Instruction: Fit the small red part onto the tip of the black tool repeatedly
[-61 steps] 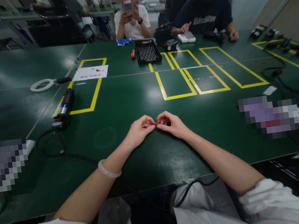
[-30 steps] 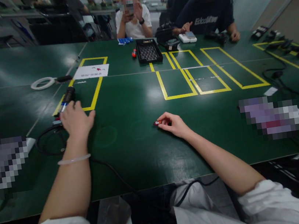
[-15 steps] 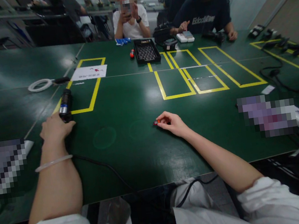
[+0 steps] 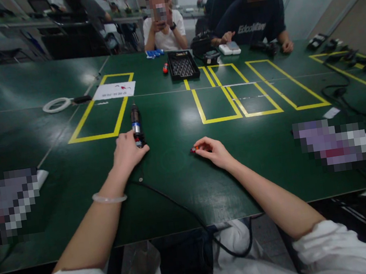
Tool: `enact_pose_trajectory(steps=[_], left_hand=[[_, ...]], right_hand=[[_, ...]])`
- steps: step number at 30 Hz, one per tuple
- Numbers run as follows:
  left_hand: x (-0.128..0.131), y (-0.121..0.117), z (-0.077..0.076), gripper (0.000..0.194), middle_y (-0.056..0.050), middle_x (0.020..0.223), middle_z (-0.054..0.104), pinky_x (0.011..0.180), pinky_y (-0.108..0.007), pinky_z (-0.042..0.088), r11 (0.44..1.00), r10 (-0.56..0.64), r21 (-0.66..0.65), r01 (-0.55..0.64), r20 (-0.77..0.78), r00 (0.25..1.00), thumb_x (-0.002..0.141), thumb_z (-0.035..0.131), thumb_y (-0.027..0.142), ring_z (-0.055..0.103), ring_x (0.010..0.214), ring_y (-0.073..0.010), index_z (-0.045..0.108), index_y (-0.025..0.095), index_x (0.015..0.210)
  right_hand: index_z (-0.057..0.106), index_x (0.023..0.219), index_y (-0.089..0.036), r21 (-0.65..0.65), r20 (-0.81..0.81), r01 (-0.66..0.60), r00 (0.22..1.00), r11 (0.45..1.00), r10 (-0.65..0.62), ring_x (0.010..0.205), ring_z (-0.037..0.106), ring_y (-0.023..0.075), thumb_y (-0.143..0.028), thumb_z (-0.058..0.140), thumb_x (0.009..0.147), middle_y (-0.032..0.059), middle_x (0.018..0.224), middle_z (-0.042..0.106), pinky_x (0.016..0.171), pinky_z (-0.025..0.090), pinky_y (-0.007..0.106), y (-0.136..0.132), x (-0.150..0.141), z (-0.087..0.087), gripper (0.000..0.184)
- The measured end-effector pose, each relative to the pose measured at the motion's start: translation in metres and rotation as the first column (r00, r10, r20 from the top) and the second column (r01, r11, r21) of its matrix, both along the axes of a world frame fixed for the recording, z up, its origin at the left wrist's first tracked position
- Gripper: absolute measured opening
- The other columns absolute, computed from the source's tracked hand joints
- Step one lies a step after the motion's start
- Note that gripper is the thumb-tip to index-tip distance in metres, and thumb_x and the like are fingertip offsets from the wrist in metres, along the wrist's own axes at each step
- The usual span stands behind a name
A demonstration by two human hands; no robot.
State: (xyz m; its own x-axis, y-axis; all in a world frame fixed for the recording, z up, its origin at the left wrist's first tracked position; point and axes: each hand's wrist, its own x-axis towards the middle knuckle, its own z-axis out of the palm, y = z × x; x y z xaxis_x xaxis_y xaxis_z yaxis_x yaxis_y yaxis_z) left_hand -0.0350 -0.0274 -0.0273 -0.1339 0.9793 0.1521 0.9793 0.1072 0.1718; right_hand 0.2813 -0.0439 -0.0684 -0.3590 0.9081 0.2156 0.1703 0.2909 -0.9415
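Note:
My left hand [image 4: 128, 153] is closed round the rear of a corded electric screwdriver [image 4: 135, 118], which is black with a blue and silver band. Its thin tip points away from me, and a black cord [image 4: 174, 197] trails from near the hand towards my lap. To the right, my right hand [image 4: 215, 152] pinches a small red and orange piece [image 4: 193, 150] between thumb and fingertips, just at or above the green table [image 4: 176, 183]. Too little of that piece shows to tell its kind.
Yellow tape frames [image 4: 223, 118] mark the table. A black tray [image 4: 184, 77] of small parts stands at the far side, with a red object [image 4: 165, 68] beside it. A white sheet [image 4: 115, 90] and a coiled white cable [image 4: 56, 105] lie far left. Two people sit opposite.
My left hand has carried the electric screwdriver rightwards, off the left edge of the tape frame towards the middle, its cord following. My right hand stays nearly in place.

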Motion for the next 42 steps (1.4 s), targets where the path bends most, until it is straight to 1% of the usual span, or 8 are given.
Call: enact_pose_trajectory(steps=[3,7,13,24,29,32,36,42], left_hand=[[0.039,-0.011,0.001,0.069,-0.017,0.123,0.05,0.092,-0.045,0.051,0.991,-0.131,0.006,0.13,0.006,0.991,0.079,0.064,0.043,0.052,0.114,-0.0341,0.046,0.014,0.139],[0.082,-0.028,0.004,0.07,-0.016,0.123,0.049,0.088,-0.041,0.052,0.965,-0.262,0.013,0.262,0.026,0.965,0.08,0.063,0.043,0.051,0.112,-0.0319,0.044,0.014,0.141],[0.116,-0.046,0.0,0.073,-0.015,0.121,0.049,0.087,-0.039,0.051,0.916,-0.4,0.04,0.398,0.077,0.913,0.081,0.063,0.043,0.051,0.108,-0.0292,0.04,0.016,0.144],[0.125,-0.051,-0.001,0.076,-0.016,0.119,0.05,0.087,-0.042,0.047,0.906,-0.424,0.027,0.423,0.075,0.903,0.082,0.061,0.047,0.053,0.104,-0.0308,0.038,0.017,0.148],[0.127,-0.052,0.0,0.074,-0.016,0.119,0.052,0.084,-0.041,0.045,0.912,-0.41,0.017,0.41,0.011,0.912,0.083,0.058,0.049,0.053,0.105,-0.0324,0.039,0.019,0.148],[0.127,-0.052,0.0,0.074,-0.016,0.119,0.052,0.083,-0.041,0.044,0.915,-0.402,0.014,0.402,-0.014,0.915,0.083,0.058,0.051,0.052,0.106,-0.0328,0.04,0.018,0.148],[0.126,-0.053,0.001,0.076,-0.016,0.121,0.053,0.083,-0.041,0.043,0.916,-0.4,0.003,0.401,-0.025,0.916,0.084,0.058,0.054,0.052,0.106,-0.0325,0.039,0.018,0.149],[0.128,-0.051,0.003,0.076,-0.017,0.12,0.055,0.086,-0.042,0.042,0.923,-0.383,0.013,0.384,-0.045,0.923,0.087,0.052,0.062,0.052,0.107,-0.0332,0.04,0.018,0.148]], right_hand=[[0.067,0.096,-0.019,0.063,0.028,0.042,0.999,0.997,-0.044,0.074,0.057,0.0138,-0.032,0.069,0.082,0.005,0.094,0.065,0.065,0.046,0.027,0.001,0.001,0.0,0.019],[0.066,0.097,-0.018,0.064,0.044,0.078,0.996,0.995,-0.081,0.072,0.057,0.0141,-0.033,0.069,0.084,0.0038,0.087,0.064,0.065,0.045,0.028,0.002,0.001,-0.001,0.02],[0.062,0.096,-0.019,0.088,-0.004,0.076,0.997,0.993,-0.076,0.073,0.058,0.0144,-0.033,0.067,0.085,0.0024,0.086,0.062,0.066,0.046,0.028,0.001,0.0,-0.002,0.019],[0.06,0.087,-0.02,0.168,0.061,-0.035,0.998,0.985,0.026,0.073,0.056,0.0148,-0.028,0.064,0.088,0.0027,0.087,0.057,0.069,0.048,0.03,-0.002,-0.002,-0.002,0.009],[0.063,0.088,-0.02,0.237,0.155,-0.06,0.988,0.97,0.023,0.079,0.056,0.0162,-0.025,0.062,0.089,0.0041,0.09,0.058,0.073,0.048,0.03,-0.002,-0.002,0.001,0.005],[0.068,0.092,-0.02,0.252,0.15,-0.047,0.989,0.967,0.009,0.083,0.057,0.0172,-0.024,0.063,0.089,0.0062,0.095,0.059,0.075,0.048,0.031,-0.004,-0.002,0.004,0.007],[0.07,0.099,-0.019,0.233,0.154,-0.027,0.988,0.972,-0.009,0.078,0.06,0.0162,-0.021,0.058,0.089,0.0059,0.092,0.064,0.073,0.049,0.031,-0.006,-0.001,0.004,0.016],[0.06,0.109,-0.019,0.082,0.041,0.045,0.998,0.996,-0.048,0.068,0.064,0.0132,-0.014,0.05,0.086,0.0032,0.089,0.072,0.07,0.052,0.029,-0.008,-0.001,0.002,0.026]])
